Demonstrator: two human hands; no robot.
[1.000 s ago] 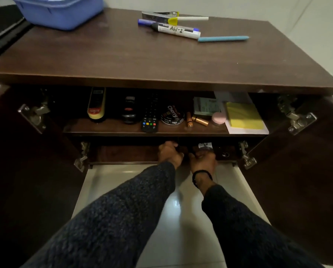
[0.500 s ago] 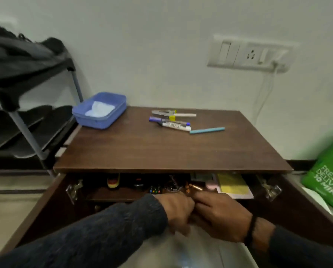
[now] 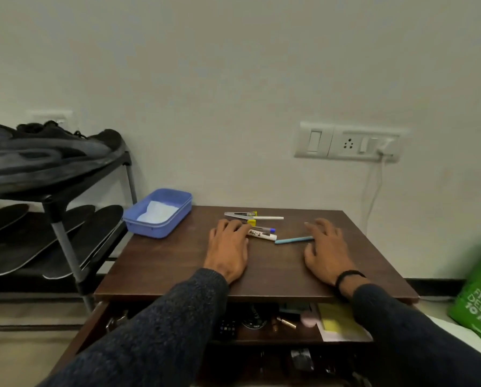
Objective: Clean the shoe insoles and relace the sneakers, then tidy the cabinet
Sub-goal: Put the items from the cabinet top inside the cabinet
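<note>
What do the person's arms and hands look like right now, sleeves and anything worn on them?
Both arms wear long, dark, speckled knit sleeves that reach the wrists. The left hand is bare, with no ring or band in view. The right hand is bare too, but a thin black band circles its wrist just ahead of the cuff. No gloves or watch show.

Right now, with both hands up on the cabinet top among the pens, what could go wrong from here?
1. The left hand lies against the labelled marker, and the right hand touches the blue pen; a careless sweep could roll either off the cabinet top.
2. The blue tray overhangs the top's left corner, so a nudge might tip it off.
3. The cabinet doors stand open below the arms; a knee could catch them.
</note>
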